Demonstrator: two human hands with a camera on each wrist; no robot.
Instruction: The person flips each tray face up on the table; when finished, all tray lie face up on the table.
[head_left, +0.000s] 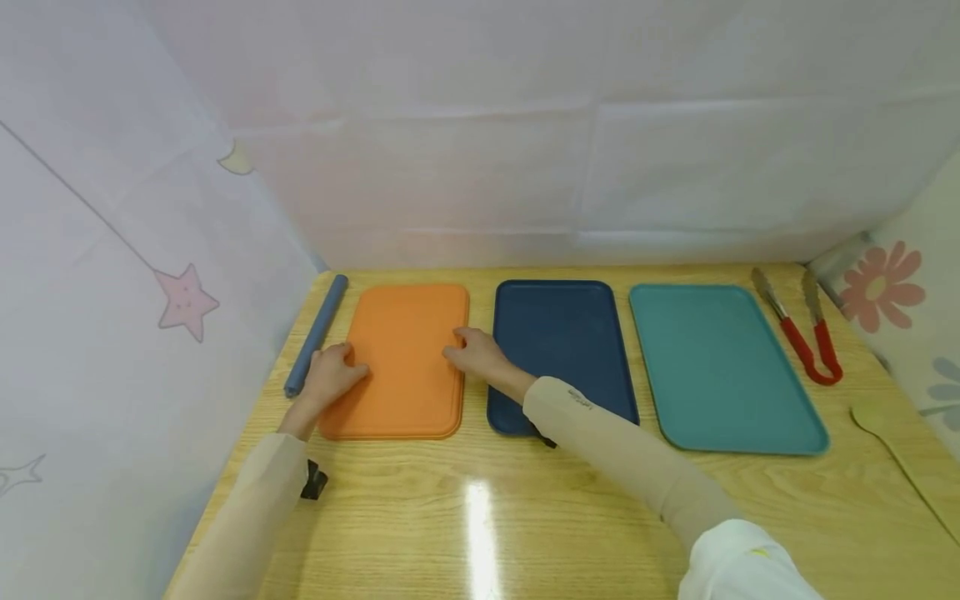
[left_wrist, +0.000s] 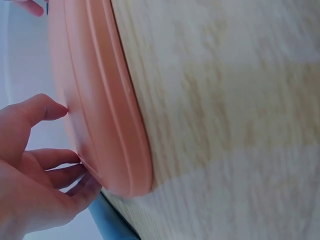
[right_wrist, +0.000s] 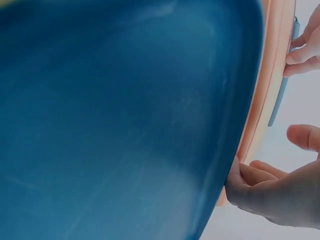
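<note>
An orange tray [head_left: 408, 367] lies on the wooden table at the left. My left hand [head_left: 328, 379] is at its left side, thumb tip on the tray's surface and the bent fingers at the edge, as the left wrist view shows. At the right edge is my right hand [head_left: 480, 357]. Its fingertips [right_wrist: 235, 175] are right at the orange rim, while the thumb [right_wrist: 302, 136] stands apart from it. Below the right wrist lies a navy blue tray [head_left: 555, 333], partly hidden by the forearm.
A blue roll [head_left: 317, 335] lies along the table's left edge. Right of the navy tray is a teal tray [head_left: 727, 367]. Red-handled tongs [head_left: 821, 354] and a long-handled spoon [head_left: 870, 419] lie farther right. Patterned cloth walls [head_left: 480, 183] enclose the back and sides.
</note>
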